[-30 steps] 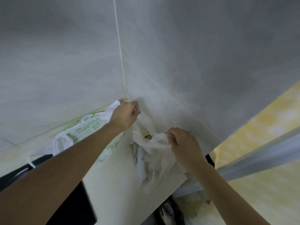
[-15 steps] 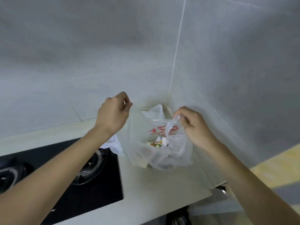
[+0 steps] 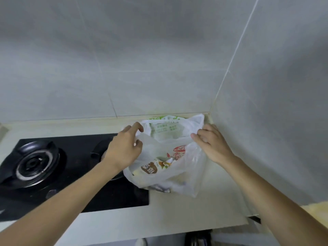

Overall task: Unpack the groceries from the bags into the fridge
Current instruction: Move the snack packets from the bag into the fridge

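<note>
A clear plastic bag (image 3: 179, 173) with red print lies slumped on the counter in the corner, its mouth facing me. Inside it I see a packet with a brown label (image 3: 150, 168) and other wrapped items. Behind it, against the wall, sits a white bag with green print (image 3: 164, 127). My left hand (image 3: 125, 148) is at the clear bag's left rim, fingers loosely curved and spread. My right hand (image 3: 211, 144) touches the right rim with nearly straight fingers. Neither hand plainly pinches the film.
A black gas hob (image 3: 74, 174) with two burners fills the counter's left side, and the bag's left edge overlaps it. Grey tiled walls (image 3: 159, 59) meet in the corner behind the bags. The pale counter (image 3: 204, 213) ends at a front edge and at a right end.
The clear bag, held up by its handles before, has sunk onto the counter and spread out. Both hands have loosened their pinch and moved lower and wider. The camera view has swung left.
</note>
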Action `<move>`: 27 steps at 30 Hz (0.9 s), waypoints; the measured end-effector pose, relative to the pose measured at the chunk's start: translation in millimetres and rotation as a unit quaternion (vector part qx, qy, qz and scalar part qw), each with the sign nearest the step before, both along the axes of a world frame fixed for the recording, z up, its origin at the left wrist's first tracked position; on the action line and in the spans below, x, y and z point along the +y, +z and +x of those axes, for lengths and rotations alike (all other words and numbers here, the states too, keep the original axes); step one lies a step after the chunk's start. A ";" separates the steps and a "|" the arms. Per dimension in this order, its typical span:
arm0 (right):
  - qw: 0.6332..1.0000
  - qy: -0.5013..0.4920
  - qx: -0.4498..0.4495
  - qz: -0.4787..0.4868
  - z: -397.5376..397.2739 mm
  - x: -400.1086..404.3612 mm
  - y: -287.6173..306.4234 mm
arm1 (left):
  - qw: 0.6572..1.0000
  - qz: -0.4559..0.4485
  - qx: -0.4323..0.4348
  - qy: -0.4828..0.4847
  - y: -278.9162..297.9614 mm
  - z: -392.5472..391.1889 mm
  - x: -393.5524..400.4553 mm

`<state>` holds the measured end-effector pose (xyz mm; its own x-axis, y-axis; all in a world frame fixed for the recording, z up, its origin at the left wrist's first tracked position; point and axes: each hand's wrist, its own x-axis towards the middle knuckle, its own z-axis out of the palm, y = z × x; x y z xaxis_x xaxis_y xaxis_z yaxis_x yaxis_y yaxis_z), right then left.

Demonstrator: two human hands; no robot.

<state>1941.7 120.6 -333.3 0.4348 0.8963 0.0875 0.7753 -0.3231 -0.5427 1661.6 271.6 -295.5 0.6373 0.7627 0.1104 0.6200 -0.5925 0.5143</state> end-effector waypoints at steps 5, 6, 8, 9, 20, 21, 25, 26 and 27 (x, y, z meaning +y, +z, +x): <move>0.976 0.034 -0.209 0.040 -12.4 6.8 -4.3 | 0.931 0.290 0.108 -0.196 -13.7 8.4 -4.1; 0.970 0.084 -0.224 0.049 -21.0 8.3 -3.1 | 0.902 0.318 0.133 -0.259 -19.6 12.1 -2.8; 0.954 0.180 -0.238 0.010 -42.1 10.9 -6.1 | 0.852 0.325 0.195 -0.360 -34.0 21.1 3.3; 0.947 0.214 -0.239 -0.024 -50.4 11.3 -11.8 | 0.835 0.314 0.232 -0.387 -41.3 25.8 7.2; 0.915 0.238 -0.313 -0.089 -25.4 -31.5 -76.2 | 0.718 0.320 0.340 -0.516 -102.5 32.5 26.6; 0.911 0.246 -0.324 -0.062 -23.4 -34.3 -79.8 | 0.704 0.330 0.302 -0.551 -110.9 34.9 21.2; 0.894 0.270 -0.351 0.072 -19.2 -44.5 -83.7 | 0.667 0.259 0.340 -0.610 -141.2 36.7 4.9; 0.890 0.270 -0.356 0.089 -16.0 -47.4 -84.1 | 0.676 0.244 0.359 -0.596 -147.2 35.8 6.0; 0.889 0.266 -0.360 0.093 -11.6 -49.8 -85.1 | 0.686 0.232 0.374 -0.579 -149.7 35.0 9.0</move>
